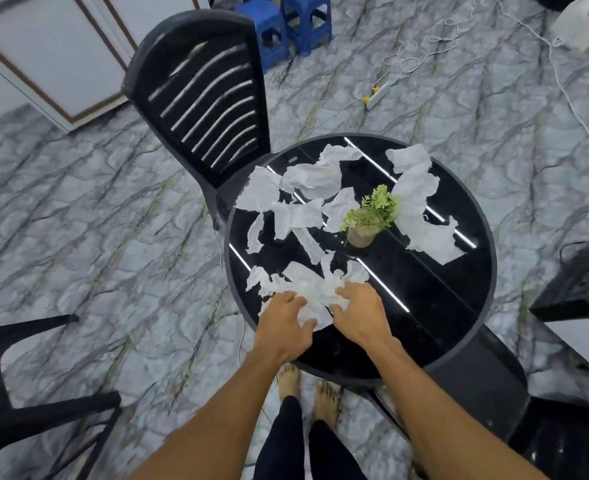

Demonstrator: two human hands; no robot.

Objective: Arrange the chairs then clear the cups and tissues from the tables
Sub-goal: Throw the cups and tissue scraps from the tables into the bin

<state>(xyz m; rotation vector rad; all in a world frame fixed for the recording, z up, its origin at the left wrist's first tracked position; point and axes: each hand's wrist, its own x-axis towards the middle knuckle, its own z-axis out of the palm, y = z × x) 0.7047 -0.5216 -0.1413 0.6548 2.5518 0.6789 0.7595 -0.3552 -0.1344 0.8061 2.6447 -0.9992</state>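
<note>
Several torn white tissues [306, 216] lie scattered over a round black table [435, 296]. At the table's near left edge a crumpled bunch of tissues [317, 285] sits between my hands. My left hand [282, 323] has its fingers curled into the bunch from the left. My right hand [358, 313] grips the same bunch from the right. More tissue pieces [421, 202] lie on the far right of the tabletop. No cups are in view.
A small potted green plant [365, 223] stands mid-table. A black slatted chair [203, 95] is tucked in at the far left, another black chair [26, 386] at the near left, a third [514, 403] at the near right. Blue stools [286, 26] and a power strip [377, 95] with cables lie on the floor.
</note>
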